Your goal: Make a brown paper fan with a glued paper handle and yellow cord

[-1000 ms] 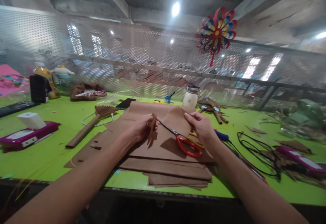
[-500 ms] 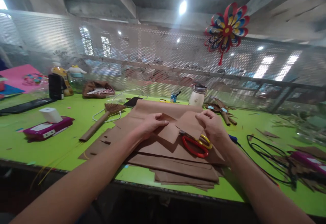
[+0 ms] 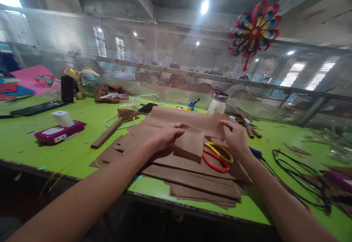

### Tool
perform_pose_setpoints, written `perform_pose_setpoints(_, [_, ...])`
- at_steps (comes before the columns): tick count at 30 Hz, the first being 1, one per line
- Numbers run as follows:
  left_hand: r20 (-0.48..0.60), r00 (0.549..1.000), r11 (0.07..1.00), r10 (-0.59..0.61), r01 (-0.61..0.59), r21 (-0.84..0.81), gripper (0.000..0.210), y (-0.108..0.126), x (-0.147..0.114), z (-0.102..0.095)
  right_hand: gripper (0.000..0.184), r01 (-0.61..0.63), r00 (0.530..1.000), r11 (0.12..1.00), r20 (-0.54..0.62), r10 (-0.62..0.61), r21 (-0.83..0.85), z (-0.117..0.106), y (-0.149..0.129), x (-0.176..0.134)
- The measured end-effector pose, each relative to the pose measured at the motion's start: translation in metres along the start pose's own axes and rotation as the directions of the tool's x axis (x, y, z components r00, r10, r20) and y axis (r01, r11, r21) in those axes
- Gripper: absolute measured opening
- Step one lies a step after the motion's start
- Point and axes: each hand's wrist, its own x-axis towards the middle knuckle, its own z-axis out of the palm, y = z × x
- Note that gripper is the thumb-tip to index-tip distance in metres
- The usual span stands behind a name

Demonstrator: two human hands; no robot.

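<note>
My left hand [image 3: 169, 137] pinches a piece of brown paper [image 3: 189, 145] between thumb and fingers, its free edge reaching toward the scissors. My right hand [image 3: 235, 135] is closed on a second piece of brown paper [image 3: 215, 124], tilted up above the stack. Scissors [image 3: 217, 157] with one red and one yellow handle lie between my hands; the left piece hides their blades. Beneath everything spreads a stack of brown paper sheets [image 3: 192, 187], with a curled sheet [image 3: 178, 116] at its far side.
A pleated brown paper piece with a rolled stem [image 3: 107, 135] lies left of the stack, beyond it a purple power strip [image 3: 60, 134]. Behind stand a white bottle [image 3: 217, 104] and a blue jar [image 3: 190, 105]. Black cable [image 3: 291, 168] coils at right on the green table [image 3: 82, 159].
The right-hand paper has lifted and swung away from the left piece, baring more of the scissor handles. My left hand keeps its piece. The whole view has shifted slightly.
</note>
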Motion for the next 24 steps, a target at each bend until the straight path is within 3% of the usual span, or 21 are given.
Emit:
perform_pose_setpoints(4, [0.007,1.0,1.0,0.026,-0.026,0.009,0.004,-0.003,0.003,-0.002,0.022,-0.003,0.991,1.0,0.131,0.006,-0.025,0.005,-0.012,-0.004])
perform_pose_setpoints(10, [0.052,0.998,0.997,0.038,-0.034,-0.072,0.013,0.004,-0.003,0.008,0.027,-0.066,0.944,0.991,0.329,0.025,0.114,0.011,-0.042,-0.017])
perform_pose_setpoints(13, [0.033,0.997,0.997,0.065,-0.064,-0.053,0.02,0.009,-0.006,0.013,0.027,-0.104,0.934,0.989,0.353,0.059,0.108,0.015,-0.047,-0.024])
perform_pose_setpoints(19, [0.033,0.998,0.998,0.049,-0.051,0.035,0.024,0.012,-0.008,0.015,0.025,-0.366,0.893,0.892,0.37,0.257,0.264,0.018,-0.042,-0.027])
perform_pose_setpoints(24, [0.035,0.997,0.992,0.075,-0.078,0.098,0.023,0.007,-0.005,0.01,0.027,-0.379,0.87,0.886,0.429,0.242,0.268,0.016,-0.041,-0.026])
